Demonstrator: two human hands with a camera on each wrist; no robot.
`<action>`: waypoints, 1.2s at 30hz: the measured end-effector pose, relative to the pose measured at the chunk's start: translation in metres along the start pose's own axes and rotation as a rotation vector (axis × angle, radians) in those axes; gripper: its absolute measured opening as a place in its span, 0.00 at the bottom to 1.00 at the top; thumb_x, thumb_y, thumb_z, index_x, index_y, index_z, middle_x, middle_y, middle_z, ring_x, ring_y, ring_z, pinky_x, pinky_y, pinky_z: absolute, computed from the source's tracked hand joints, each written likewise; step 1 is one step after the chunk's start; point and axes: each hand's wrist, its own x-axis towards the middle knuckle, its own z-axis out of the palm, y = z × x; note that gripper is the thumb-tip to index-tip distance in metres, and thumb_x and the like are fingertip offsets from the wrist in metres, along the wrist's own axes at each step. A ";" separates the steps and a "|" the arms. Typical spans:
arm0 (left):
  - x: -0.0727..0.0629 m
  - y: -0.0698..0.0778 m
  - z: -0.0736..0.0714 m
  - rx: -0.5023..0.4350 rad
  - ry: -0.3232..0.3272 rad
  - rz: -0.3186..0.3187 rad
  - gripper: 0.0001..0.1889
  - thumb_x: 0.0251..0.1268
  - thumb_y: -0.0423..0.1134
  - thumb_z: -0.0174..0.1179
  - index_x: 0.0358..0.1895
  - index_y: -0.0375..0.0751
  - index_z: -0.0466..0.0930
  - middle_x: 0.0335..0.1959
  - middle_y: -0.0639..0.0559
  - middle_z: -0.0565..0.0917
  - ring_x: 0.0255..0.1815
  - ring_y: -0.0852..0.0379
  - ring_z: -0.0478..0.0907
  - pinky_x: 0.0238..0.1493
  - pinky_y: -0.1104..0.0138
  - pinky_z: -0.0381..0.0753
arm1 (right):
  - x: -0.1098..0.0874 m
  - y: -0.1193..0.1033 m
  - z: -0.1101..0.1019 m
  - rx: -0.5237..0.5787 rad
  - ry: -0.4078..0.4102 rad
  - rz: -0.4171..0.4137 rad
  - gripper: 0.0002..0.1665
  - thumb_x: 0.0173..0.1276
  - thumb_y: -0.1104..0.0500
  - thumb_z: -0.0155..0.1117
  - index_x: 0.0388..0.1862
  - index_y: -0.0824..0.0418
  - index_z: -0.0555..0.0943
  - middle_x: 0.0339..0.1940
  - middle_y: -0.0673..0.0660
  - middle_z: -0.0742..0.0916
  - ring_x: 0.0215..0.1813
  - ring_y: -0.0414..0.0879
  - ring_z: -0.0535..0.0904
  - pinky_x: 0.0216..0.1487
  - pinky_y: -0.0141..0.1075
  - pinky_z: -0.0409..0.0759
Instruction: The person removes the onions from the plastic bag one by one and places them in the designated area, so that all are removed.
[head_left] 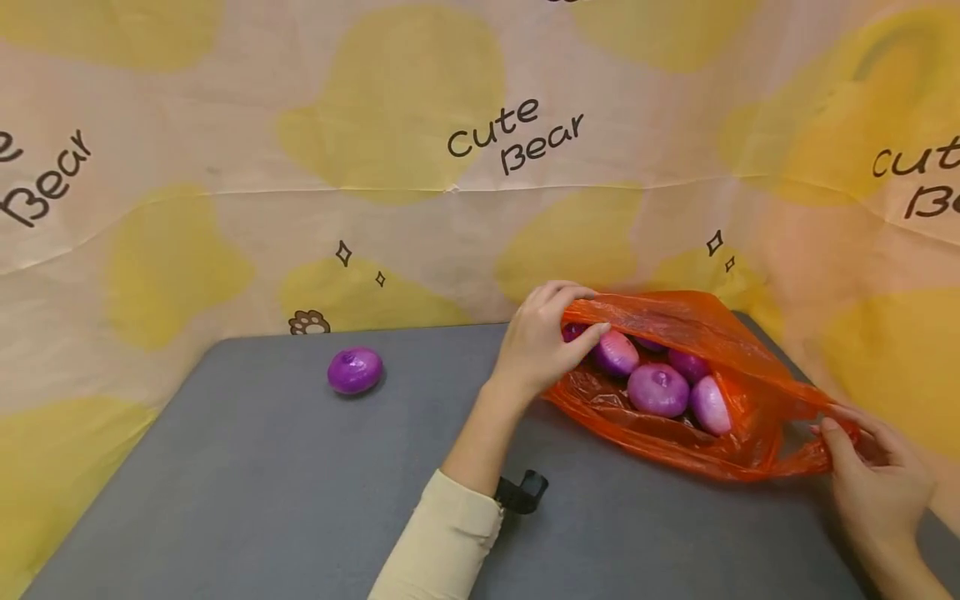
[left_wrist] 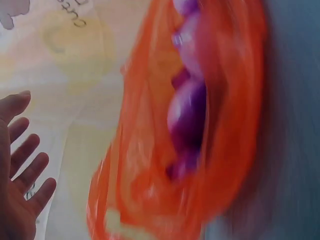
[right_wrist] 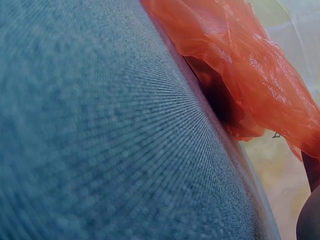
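- The orange bag (head_left: pixel 675 317) lies on the grey table (head_left: pixel 262 467), its mouth gaping towards me; the plastic looks too limp to stand that way unaided.
- Several purple onions (head_left: pixel 657 390) sit bunched inside the bag, their weight presumably anchoring its bottom.
- The person's right hand (head_left: pixel 881 483) pinches the bag's right end between thumb and fingers, I'd guess to draw the rim taut and the mouth wide.
- The left hand (head_left: pixel 542 337) is at the bag's left end, fingers spread and loose, gripping nothing; whether they brush the plastic I can't tell.
- One lone onion (head_left: pixel 355 371) rests well to the left of the bag, touched by neither hand.
- Behind the bag hangs a printed cloth (head_left: pixel 412 100).
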 end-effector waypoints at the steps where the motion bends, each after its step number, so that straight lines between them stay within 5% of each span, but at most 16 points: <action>1: 0.003 0.005 0.006 -0.009 0.000 -0.004 0.21 0.64 0.53 0.68 0.56 0.49 0.82 0.56 0.55 0.83 0.62 0.56 0.78 0.66 0.63 0.77 | 0.001 0.000 0.000 -0.022 -0.003 -0.006 0.14 0.63 0.77 0.64 0.48 0.80 0.83 0.32 0.39 0.89 0.27 0.28 0.84 0.24 0.17 0.77; 6: 0.004 0.025 0.035 -0.086 -0.042 -0.076 0.20 0.65 0.54 0.67 0.57 0.53 0.82 0.57 0.58 0.82 0.63 0.59 0.77 0.65 0.67 0.78 | 0.000 -0.001 0.000 -0.090 -0.002 -0.020 0.14 0.63 0.77 0.64 0.48 0.79 0.84 0.36 0.36 0.89 0.27 0.26 0.84 0.25 0.16 0.77; 11: -0.006 0.031 0.058 -0.008 -0.139 -0.076 0.20 0.63 0.56 0.68 0.57 0.57 0.82 0.56 0.62 0.82 0.61 0.63 0.78 0.63 0.70 0.78 | -0.005 0.000 -0.002 -0.161 -0.004 -0.004 0.14 0.64 0.75 0.65 0.50 0.78 0.84 0.34 0.31 0.88 0.27 0.23 0.83 0.25 0.16 0.77; 24: -0.014 0.037 0.090 0.091 -0.239 0.000 0.20 0.65 0.58 0.65 0.57 0.60 0.81 0.57 0.64 0.81 0.61 0.65 0.78 0.63 0.72 0.76 | -0.002 0.000 -0.004 -0.113 0.007 -0.017 0.14 0.64 0.77 0.63 0.49 0.80 0.83 0.32 0.34 0.88 0.28 0.25 0.84 0.26 0.16 0.78; 36: -0.027 0.039 0.113 0.136 -0.330 -0.066 0.20 0.63 0.60 0.66 0.56 0.65 0.81 0.57 0.67 0.81 0.59 0.68 0.79 0.61 0.74 0.77 | -0.003 0.001 -0.004 -0.213 -0.003 -0.036 0.14 0.64 0.75 0.65 0.50 0.77 0.84 0.29 0.25 0.85 0.23 0.21 0.80 0.23 0.15 0.75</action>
